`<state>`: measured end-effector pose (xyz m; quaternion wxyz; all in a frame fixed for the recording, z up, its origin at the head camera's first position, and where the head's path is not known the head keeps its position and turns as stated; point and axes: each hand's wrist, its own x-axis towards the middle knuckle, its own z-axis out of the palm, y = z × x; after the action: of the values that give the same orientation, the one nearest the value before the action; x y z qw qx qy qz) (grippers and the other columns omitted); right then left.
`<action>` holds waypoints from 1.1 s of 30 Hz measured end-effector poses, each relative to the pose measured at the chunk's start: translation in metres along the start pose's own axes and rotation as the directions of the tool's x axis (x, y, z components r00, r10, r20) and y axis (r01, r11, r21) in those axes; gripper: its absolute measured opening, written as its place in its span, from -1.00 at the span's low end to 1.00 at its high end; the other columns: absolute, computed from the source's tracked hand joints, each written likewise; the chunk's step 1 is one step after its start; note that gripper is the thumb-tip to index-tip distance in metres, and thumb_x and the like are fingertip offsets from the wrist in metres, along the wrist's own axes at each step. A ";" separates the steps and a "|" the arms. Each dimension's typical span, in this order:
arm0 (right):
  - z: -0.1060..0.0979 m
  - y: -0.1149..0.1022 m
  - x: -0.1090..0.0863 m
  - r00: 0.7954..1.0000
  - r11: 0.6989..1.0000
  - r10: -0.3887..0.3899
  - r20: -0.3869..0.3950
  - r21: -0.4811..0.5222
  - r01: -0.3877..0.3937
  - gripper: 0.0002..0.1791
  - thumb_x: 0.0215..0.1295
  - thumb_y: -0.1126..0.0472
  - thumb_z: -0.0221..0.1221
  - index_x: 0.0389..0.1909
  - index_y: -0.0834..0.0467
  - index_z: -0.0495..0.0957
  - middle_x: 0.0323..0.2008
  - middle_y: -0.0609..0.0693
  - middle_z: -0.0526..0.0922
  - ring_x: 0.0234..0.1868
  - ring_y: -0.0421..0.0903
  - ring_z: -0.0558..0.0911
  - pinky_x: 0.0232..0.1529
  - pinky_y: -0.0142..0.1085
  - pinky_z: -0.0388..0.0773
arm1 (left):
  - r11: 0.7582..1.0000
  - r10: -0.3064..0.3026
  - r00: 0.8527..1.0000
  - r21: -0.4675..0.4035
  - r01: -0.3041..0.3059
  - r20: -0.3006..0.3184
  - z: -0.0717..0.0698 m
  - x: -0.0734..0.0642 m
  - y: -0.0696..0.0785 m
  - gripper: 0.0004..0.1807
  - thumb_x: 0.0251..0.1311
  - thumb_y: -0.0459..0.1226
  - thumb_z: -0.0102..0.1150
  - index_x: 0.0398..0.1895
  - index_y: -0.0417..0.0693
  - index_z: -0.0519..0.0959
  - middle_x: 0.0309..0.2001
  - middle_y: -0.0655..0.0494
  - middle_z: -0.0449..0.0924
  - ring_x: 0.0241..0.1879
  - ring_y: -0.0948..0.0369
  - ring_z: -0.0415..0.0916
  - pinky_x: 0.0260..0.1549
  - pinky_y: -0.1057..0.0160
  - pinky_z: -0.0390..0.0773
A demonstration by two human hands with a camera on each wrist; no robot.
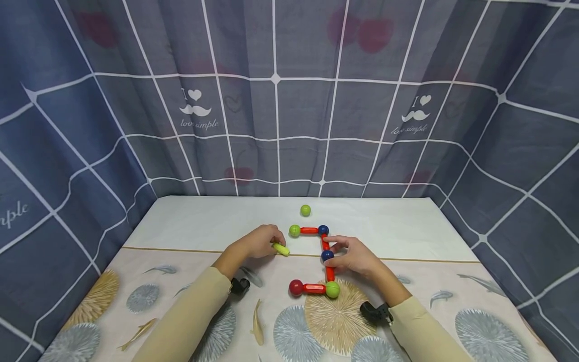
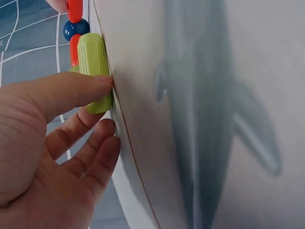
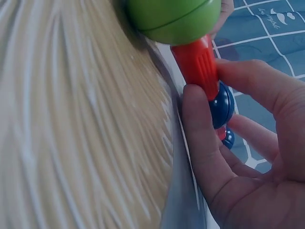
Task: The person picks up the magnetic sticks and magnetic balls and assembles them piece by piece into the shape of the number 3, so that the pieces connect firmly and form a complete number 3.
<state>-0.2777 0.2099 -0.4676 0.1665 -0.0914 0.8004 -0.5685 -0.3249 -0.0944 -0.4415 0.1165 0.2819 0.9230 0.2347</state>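
My left hand pinches a short yellow-green rod between thumb and fingers, low over the table, left of a joined chain. That chain is made of several red rods linked by balls. A green ball ends it at the far side, and a dark red ball at the near side. Two blue balls and a green ball form its joints. My right hand holds the chain around the nearer blue ball; in the right wrist view its fingertips flank a red rod.
A loose green ball lies beyond the chain. The table is white at the back, with a patterned cloth at the front. Grey grid curtains hang behind and at both sides.
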 end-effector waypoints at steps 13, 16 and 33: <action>0.009 -0.001 0.004 0.999 1.000 0.003 -0.042 -0.017 -0.004 -0.22 0.03 0.33 0.53 0.34 0.19 0.50 -0.05 0.23 0.59 -0.27 -0.07 0.66 -0.27 -0.18 0.75 | 0.991 0.105 0.992 -0.071 -0.110 -0.063 0.010 -0.008 0.012 -0.82 0.12 -0.45 0.41 -0.22 -0.09 0.70 -0.30 0.13 0.62 -0.29 0.22 0.46 -0.22 0.31 0.51; 0.010 -0.002 0.005 0.999 1.000 0.011 -0.041 -0.008 -0.011 -0.21 0.03 0.33 0.53 0.35 0.19 0.50 -0.03 0.23 0.58 -0.27 -0.08 0.67 -0.25 -0.18 0.76 | 0.991 0.101 0.992 -0.083 -0.107 -0.072 0.013 -0.006 0.016 -0.82 0.12 -0.43 0.44 -0.21 -0.09 0.71 -0.30 0.14 0.62 -0.30 0.24 0.47 -0.23 0.32 0.53; 0.009 -0.001 0.003 1.000 0.999 0.019 -0.016 0.033 -0.018 -0.23 0.07 0.34 0.50 0.36 0.21 0.48 0.00 0.27 0.57 -0.28 -0.06 0.71 -0.23 -0.14 0.76 | 0.949 0.054 0.998 -0.311 -0.054 -0.008 0.022 0.012 0.026 -0.78 0.12 -0.33 0.50 -0.14 -0.01 0.75 -0.24 0.18 0.67 -0.28 0.25 0.52 -0.27 0.35 0.56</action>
<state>-0.2773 0.2001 -0.4698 0.1664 -0.0766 0.7933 -0.5807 -0.3151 -0.0606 -0.4490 0.1532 0.2852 0.8663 0.3803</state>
